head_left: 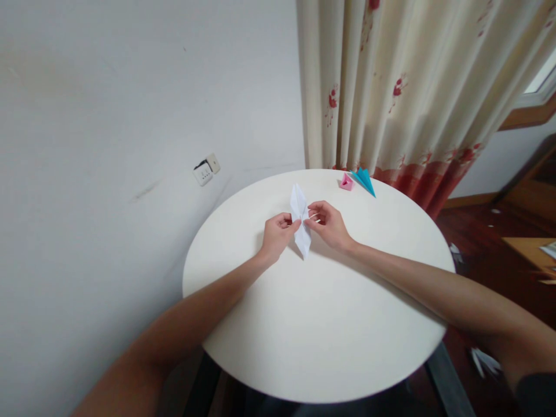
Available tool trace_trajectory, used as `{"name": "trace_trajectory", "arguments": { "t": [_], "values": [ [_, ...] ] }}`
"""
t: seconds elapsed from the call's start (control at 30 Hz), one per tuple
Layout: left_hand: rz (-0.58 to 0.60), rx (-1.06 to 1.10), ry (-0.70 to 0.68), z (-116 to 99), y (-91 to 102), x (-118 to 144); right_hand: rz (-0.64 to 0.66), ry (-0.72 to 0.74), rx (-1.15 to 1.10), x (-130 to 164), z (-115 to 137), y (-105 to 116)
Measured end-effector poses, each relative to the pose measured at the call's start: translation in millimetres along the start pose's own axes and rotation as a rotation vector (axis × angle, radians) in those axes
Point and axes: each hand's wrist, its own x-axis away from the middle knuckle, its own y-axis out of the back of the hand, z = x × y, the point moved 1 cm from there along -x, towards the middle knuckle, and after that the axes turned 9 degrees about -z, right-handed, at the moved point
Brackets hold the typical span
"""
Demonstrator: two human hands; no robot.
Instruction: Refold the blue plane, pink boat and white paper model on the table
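A folded white paper piece point(299, 201), long and pointed at both ends, is held just over the round white table. My left hand point(278, 233) pinches its middle from the left, the thumb lying on the paper. From the right, my right hand point(329, 223) grips the middle too, with thumb and fingers closed. A thin pale strip shows between the right fingers; whether it is part of the paper I cannot tell. The paper's underside and some fingertips are hidden.
The round white table point(321, 324) stands against the wall. Near its far edge lie a pink folded paper point(346, 182) and a blue paper plane point(365, 180). Behind hangs a floral curtain point(391, 87). A wall socket point(203, 173) is at the left.
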Motion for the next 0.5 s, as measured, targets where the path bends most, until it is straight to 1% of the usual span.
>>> {"name": "trace_trajectory", "arguments": {
  "t": [0.33, 0.5],
  "values": [
    [0.017, -0.001, 0.0, 0.5, 0.4, 0.7, -0.001, 0.05, 0.035, 1.1, 2.6, 0.0],
    [-0.007, -0.007, 0.006, 0.3, 0.7, 1.1, 0.047, 0.019, 0.125, 1.3, -1.1, -0.5]
  ]
}}
